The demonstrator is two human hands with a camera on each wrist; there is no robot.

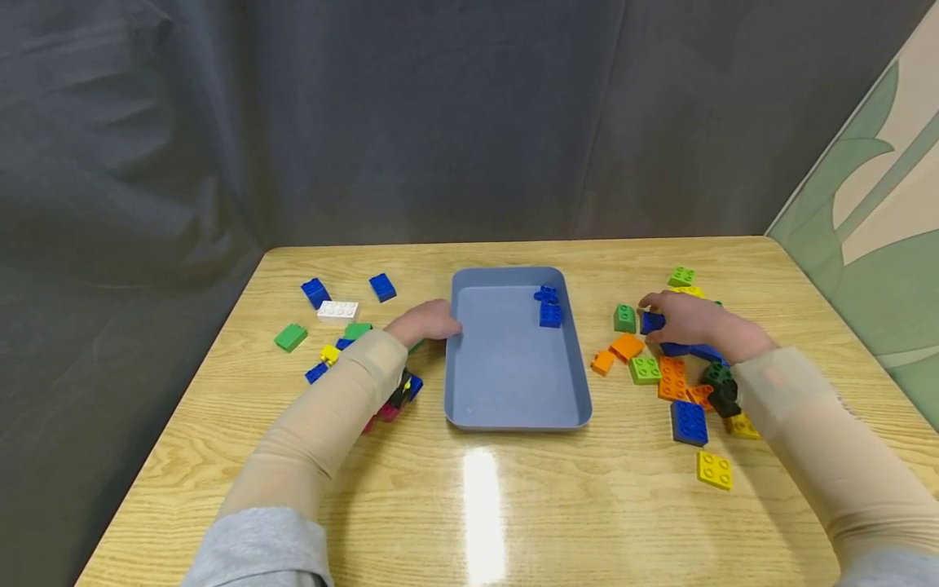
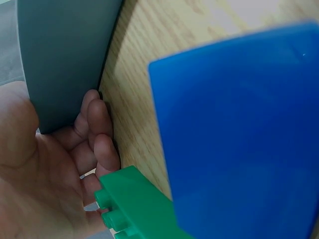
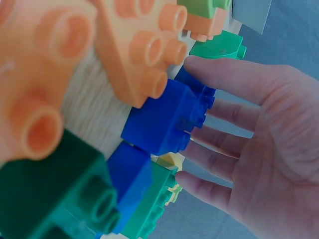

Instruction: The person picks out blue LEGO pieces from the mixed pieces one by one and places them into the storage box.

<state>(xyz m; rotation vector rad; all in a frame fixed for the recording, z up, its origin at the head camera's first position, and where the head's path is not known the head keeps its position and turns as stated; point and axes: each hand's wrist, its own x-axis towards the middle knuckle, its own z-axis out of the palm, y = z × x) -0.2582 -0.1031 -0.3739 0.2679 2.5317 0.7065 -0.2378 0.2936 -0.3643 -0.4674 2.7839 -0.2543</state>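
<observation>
- We see the left hand [image 1: 429, 320] resting against the left wall of the grey-blue tray [image 1: 513, 403]; the left wrist view shows its fingers [image 2: 102, 137] gently bent and tucked along the tray's outer edge, with nothing pinched between them.
- Just beside that hand, the left wrist view shows a green studded brick [image 2: 134, 204] and a smooth, glossy blue brick [image 2: 239, 139] very close to the lens.
- Our right hand [image 1: 682, 318] lies over the pile of bricks right of the tray. Its fingers [image 3: 234, 79] are spread and nearly straight, and their tips touch a blue brick [image 3: 167, 117] without closing round it.
- That blue brick sits on the table [image 1: 513, 505] among the right-hand pile, between a green arched brick [image 1: 625, 318] and the palm.
- Around it lie hard plastic bricks with round studs: orange ones [image 1: 672, 377], a light green square one [image 1: 645, 369], a dark green one [image 1: 717, 375] and a yellow one [image 1: 714, 470].
- Inside the tray, two blue bricks [image 1: 548, 306] lie near its far right corner.
- The tray is a shallow rectangle with rounded corners and a matt floor.
- The table has a pale wood-grain top with a glossy sheen.
- Both forearms wear beige sleeves [image 1: 330, 416].
</observation>
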